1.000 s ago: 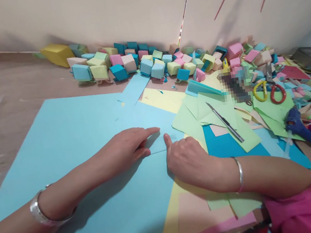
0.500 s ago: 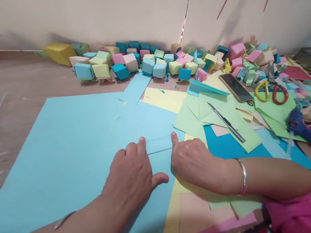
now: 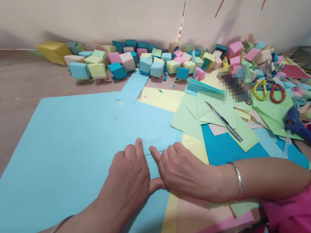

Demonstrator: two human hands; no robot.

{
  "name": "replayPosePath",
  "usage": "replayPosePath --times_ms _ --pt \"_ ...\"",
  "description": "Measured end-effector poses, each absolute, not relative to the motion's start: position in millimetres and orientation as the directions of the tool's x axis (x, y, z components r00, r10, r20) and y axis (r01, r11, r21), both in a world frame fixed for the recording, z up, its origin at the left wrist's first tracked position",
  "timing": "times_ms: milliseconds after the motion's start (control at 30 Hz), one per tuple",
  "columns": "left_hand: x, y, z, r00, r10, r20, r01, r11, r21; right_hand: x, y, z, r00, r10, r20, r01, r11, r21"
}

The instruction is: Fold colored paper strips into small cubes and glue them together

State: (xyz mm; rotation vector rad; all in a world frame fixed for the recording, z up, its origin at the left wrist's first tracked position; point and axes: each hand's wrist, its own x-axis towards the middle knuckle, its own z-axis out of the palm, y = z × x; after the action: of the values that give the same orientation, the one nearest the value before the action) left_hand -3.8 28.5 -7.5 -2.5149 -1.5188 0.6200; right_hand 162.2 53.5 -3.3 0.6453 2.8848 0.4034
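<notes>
A large light blue paper sheet [image 3: 73,132] lies flat in front of me. On its right part is a small folded piece of light blue paper [image 3: 164,143], mostly hidden by my hands. My left hand [image 3: 126,177] presses its left end with the fingers curled, the index finger pointing forward and the thumb stuck out sideways. Close beside it, my right hand [image 3: 182,171] bears down on the fold's near edge, fingers bent. The left thumb's tip reaches the right hand. Whatever lies under the palms is hidden.
Many coloured paper boxes [image 3: 128,62] line the wall. To the right lie a craft knife [image 3: 224,121] on green paper, scissors [image 3: 277,93], a blue glue gun [image 3: 300,126] and a blurred-out patch. Yellow and peach sheets lie beneath the right arm.
My right hand has slid left along the folded paper, from its right end to close beside my left hand. The left hand stays on the left end. The view has shifted slightly.
</notes>
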Motion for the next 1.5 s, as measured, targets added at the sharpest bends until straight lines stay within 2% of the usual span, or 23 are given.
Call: replayPosePath --times_ms 233,433,633,700,833,933,1067,1200,1300,1400,1467,1500 --pt "0.5 16.8 -4.4 0.436 0.864 -0.251 0.809 -0.499 -0.311 162.9 61.5 -4.5 -0.920 0.382 -0.085 0.356 0.907 0.225" --pt "5.5 11.6 -7.3 0.475 0.847 -0.238 0.783 -0.530 -0.324 165.2 62.0 -6.2 -0.920 0.387 -0.058 0.363 0.900 0.241" --pt "3.1 10.8 -6.5 0.437 0.873 -0.216 0.845 -0.480 -0.234 167.4 65.3 -4.6 -0.930 0.364 -0.045 0.346 0.912 0.219" --pt "2.6 12.9 -6.0 0.432 0.872 -0.231 0.850 -0.479 -0.220 169.1 65.2 -6.0 -0.898 0.430 -0.089 0.399 0.884 0.241" --pt "2.5 15.2 -6.4 0.443 0.859 -0.256 0.835 -0.499 -0.231 175.0 62.0 -9.1 -0.723 0.658 -0.211 0.566 0.739 0.365" --pt "2.6 14.0 -7.6 0.451 0.857 -0.249 0.824 -0.507 -0.253 177.6 59.4 -6.5 -0.674 0.700 -0.235 0.590 0.702 0.399" --pt "2.9 12.7 -8.6 0.466 0.856 -0.225 0.805 -0.515 -0.293 175.9 64.5 2.7 -0.698 0.710 -0.090 0.643 0.677 0.357" --pt "2.3 12.9 -8.7 0.476 0.860 -0.184 0.808 -0.510 -0.294 174.0 82.0 4.5 -0.764 0.641 0.080 0.636 0.725 0.264" --pt "1.1 10.8 -7.9 0.476 0.873 -0.107 0.835 -0.487 -0.255 175.0 93.7 -1.2 -0.770 0.636 0.058 0.634 0.751 0.183" --pt "1.0 6.5 -6.6 0.550 0.834 0.047 0.824 -0.532 -0.198 177.0 98.9 -6.1 -0.750 0.658 0.059 0.659 0.739 0.142" --pt "1.8 4.9 -6.2 0.626 0.767 0.140 0.780 -0.618 -0.102 178.1 99.6 -7.6 -0.744 0.663 0.083 0.667 0.734 0.129" --pt "2.3 5.2 -6.2 0.647 0.746 0.156 0.757 -0.654 -0.013 178.5 99.6 -7.9 -0.745 0.660 0.094 0.666 0.735 0.124"
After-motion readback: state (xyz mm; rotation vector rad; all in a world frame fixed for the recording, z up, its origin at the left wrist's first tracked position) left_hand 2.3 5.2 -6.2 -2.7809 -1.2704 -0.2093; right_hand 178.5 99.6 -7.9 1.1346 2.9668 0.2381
